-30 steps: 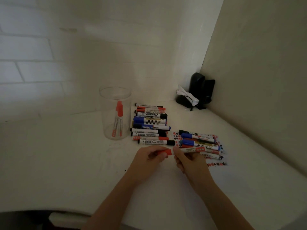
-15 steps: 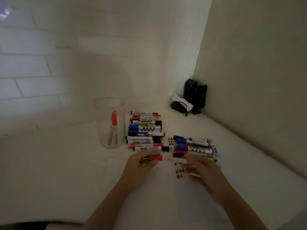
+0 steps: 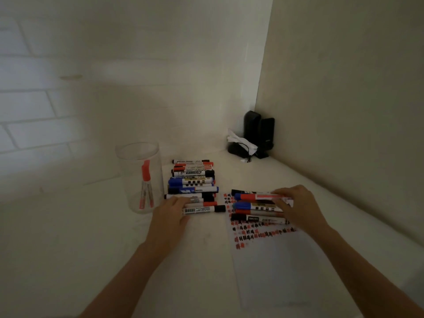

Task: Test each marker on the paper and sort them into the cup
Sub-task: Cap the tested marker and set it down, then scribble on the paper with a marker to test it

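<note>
Right hand (image 3: 298,206) pinching red marker (image 3: 261,196) atop paper pile; left hand (image 3: 171,211) fingers flat on black marker (image 3: 204,210).

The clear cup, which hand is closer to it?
Left. The left hand rests on markers just right of the clear cup; the right hand is farther right, over the paper.

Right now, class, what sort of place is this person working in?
Probably a plain desk in a room corner: a white tabletop, bare walls meeting behind it, small black speakers in the corner, and markers beside scribbled paper.
</note>
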The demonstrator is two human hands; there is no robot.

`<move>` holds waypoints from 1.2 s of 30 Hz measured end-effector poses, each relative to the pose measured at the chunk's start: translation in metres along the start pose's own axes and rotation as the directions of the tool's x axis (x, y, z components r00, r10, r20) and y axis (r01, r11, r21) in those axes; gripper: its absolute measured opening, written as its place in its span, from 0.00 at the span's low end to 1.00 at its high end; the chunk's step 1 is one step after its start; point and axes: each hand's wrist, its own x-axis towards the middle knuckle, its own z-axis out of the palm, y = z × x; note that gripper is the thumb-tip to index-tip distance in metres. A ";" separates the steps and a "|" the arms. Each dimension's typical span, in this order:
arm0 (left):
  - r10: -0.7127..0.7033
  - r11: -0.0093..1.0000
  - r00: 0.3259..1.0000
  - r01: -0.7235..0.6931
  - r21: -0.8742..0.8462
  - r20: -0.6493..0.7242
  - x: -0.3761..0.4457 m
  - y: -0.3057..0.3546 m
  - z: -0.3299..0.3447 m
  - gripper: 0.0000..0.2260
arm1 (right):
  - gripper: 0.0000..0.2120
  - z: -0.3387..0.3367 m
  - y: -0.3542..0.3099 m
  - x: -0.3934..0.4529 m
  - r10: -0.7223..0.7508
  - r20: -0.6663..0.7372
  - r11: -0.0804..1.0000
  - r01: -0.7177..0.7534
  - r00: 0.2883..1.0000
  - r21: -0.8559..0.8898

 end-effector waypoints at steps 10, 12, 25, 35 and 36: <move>-0.033 0.999 0.999 0.033 -0.033 0.016 -0.001 -0.005 0.010 0.11 | 0.14 0.013 -0.017 0.020 0.089 0.247 0.987 -0.052 0.965 -0.149; -0.053 0.991 0.999 0.051 -0.124 -0.009 -0.004 -0.002 0.005 0.10 | 0.16 0.006 -0.022 0.015 0.042 0.217 0.989 -0.010 0.975 -0.149; 0.054 0.748 0.993 0.029 -0.663 0.104 -0.040 0.075 -0.039 0.10 | 0.11 0.009 -0.084 -0.050 -0.420 -0.260 0.891 0.450 0.869 0.065; 0.212 0.900 0.970 -0.148 -0.409 0.117 -0.064 0.073 -0.011 0.13 | 0.09 0.004 -0.088 -0.106 0.172 0.328 0.501 -0.369 0.929 0.783; 0.254 0.900 0.959 -0.186 -0.394 0.128 -0.063 0.078 -0.009 0.13 | 0.09 0.003 -0.094 -0.109 0.151 0.334 0.516 -0.362 0.931 0.776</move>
